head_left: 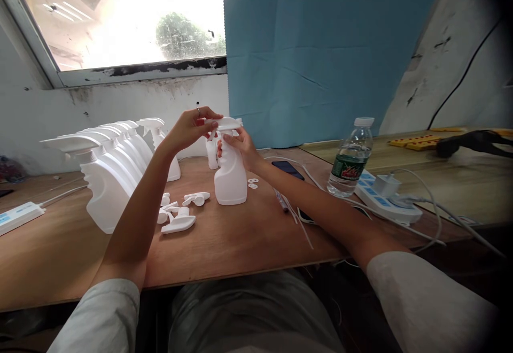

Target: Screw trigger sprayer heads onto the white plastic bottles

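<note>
Standing upright on the wooden bench, a white spray bottle is held at its top by both hands. The left hand, a ring on one finger, is bent around the front of the white spray head, its fingers partly closed. The right hand is curled around the bottle's neck just under the spray head, its fingertips partly hidden.

Left of the bottle, several loose white spray heads lie in a small cluster. Farther left, beyond the left forearm, a row of white spray bottles with heads on stands close together, and another bottle stands near its far end. Behind the held bottle is a smaller white bottle, partly covered by the hands.

Just right of the held bottle lie small white pieces. Past the right forearm are a dark phone, a pen, thin white tubes, a clear water bottle with a green label, and a white power strip with plugs in it.
</note>
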The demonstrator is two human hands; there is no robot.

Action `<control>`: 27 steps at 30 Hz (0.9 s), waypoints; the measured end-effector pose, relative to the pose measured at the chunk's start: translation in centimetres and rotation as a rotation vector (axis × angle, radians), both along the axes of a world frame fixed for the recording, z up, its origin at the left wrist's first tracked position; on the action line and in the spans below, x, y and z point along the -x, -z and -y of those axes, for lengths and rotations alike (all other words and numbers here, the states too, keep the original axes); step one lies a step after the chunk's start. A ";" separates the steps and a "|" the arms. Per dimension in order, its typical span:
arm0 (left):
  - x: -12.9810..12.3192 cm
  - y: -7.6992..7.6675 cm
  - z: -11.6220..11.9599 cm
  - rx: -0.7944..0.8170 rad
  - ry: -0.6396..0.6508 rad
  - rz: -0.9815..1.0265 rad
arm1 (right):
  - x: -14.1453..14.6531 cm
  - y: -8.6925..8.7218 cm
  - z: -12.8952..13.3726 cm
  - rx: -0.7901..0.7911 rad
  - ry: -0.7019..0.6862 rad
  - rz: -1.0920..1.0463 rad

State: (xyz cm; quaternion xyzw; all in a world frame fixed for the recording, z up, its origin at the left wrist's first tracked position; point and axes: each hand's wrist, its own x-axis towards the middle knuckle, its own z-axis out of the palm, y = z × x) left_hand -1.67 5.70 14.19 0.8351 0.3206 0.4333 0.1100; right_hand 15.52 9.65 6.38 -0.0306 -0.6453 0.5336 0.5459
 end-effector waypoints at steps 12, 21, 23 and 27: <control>-0.1 0.0 0.0 0.012 0.006 0.025 | 0.4 0.1 -0.6 -0.033 0.060 -0.014; 0.0 0.0 -0.1 0.002 0.001 0.005 | 0.1 0.3 -0.7 -0.028 -0.030 -0.040; 0.1 0.0 -0.1 -0.004 0.002 0.004 | 0.3 0.3 -0.8 -0.031 -0.001 -0.043; 0.1 0.0 -0.1 -0.008 -0.001 -0.010 | 0.5 0.4 -0.8 -0.033 0.043 -0.035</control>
